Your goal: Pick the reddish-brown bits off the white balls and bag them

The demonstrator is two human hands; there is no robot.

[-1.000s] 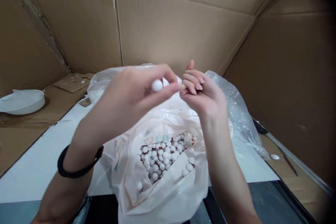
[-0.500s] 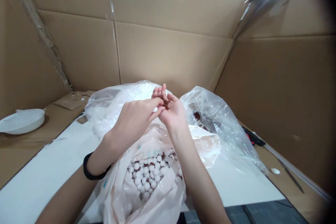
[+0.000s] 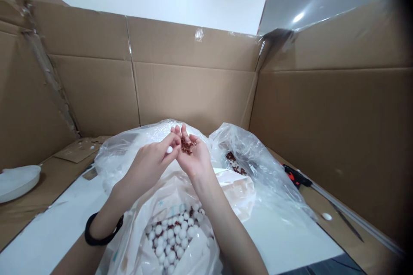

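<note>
My left hand [image 3: 155,157], with a black band on its wrist, pinches a small white ball [image 3: 169,150] between its fingers. Palm up and cupped, my right hand [image 3: 196,159] carries a small heap of reddish-brown bits [image 3: 186,146]. The fingertips of my left hand are at the edge of this heap. Below both hands, a whitish printed plastic bag [image 3: 129,245] lies open, holding many white balls [image 3: 171,238] with reddish-brown bits among them. Behind my hands is a clear plastic bag [image 3: 118,152] of white contents. Another clear bag [image 3: 258,159] with reddish-brown bits [image 3: 235,164] lies to the right.
Cardboard walls [image 3: 193,94] enclose the white work surface [image 3: 284,240]. At the far left sits a white bowl [image 3: 22,187]. On the right are a black-and-red tool [image 3: 295,176] with a long rod, a dark blade-like strip [image 3: 346,221] and a small white disc [image 3: 327,216].
The view has tilted up, showing more wall above the cardboard. My left fingers have drawn back slightly from the right palm, exposing more of the bits. The white ball remains pinched.
</note>
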